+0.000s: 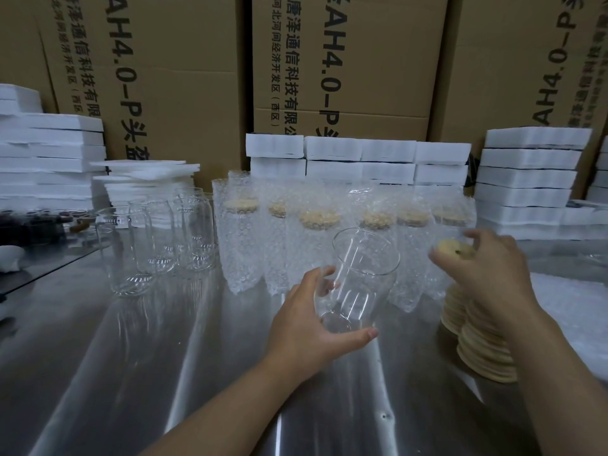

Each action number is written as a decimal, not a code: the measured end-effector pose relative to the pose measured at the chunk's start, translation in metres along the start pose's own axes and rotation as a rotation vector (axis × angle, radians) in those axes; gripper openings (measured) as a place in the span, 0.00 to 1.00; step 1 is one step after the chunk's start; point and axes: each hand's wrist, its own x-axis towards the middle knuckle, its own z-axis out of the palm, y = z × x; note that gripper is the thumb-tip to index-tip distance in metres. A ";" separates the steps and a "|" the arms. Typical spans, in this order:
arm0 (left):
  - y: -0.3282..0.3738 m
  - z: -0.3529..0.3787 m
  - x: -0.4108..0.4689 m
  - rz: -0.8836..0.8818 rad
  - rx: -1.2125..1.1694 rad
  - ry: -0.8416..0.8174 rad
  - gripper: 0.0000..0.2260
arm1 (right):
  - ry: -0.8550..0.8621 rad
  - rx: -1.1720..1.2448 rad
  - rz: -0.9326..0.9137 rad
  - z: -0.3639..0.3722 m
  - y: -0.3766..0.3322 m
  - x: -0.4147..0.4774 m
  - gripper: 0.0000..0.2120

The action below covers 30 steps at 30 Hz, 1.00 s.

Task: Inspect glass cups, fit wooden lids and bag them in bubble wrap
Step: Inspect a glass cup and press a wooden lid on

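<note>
A glass cup [358,278] was held just above the steel table [164,357], tilted with its mouth toward the right. It was gripped round its lower part by the left hand [306,320], whose fingers and thumb were curled about the base. A wooden lid [455,250] was pinched in the fingertips of the right hand [483,268], near the cup's rim but apart from it and not yet seated. The lid-fitting step was therefore judged to be in hand for this cup, with its bagging left to do.

Behind the hands, a row of bagged cups [319,232] was seen standing upright, each lidded and sleeved in bubble wrap. Their exact number could not be made out through the overlapping wrap. That share of the work was taken as done.

To the left, a cluster of bare cups [158,238] was seen, unlidded and unwrapped. Stacks of spare lids [483,350] were seen below the right hand. The task was judged to be past its midpoint, with several cups left.
</note>
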 end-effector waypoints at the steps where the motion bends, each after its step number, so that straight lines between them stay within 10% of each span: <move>1: 0.000 0.000 0.000 0.002 0.005 0.004 0.38 | 0.035 0.174 -0.034 -0.001 -0.004 -0.003 0.33; 10: 0.000 0.000 0.000 0.010 0.057 -0.021 0.37 | -0.140 1.205 -0.290 0.007 -0.044 -0.043 0.23; 30: 0.000 -0.003 -0.001 -0.001 0.160 -0.046 0.38 | -0.305 1.135 -0.529 0.029 -0.051 -0.069 0.13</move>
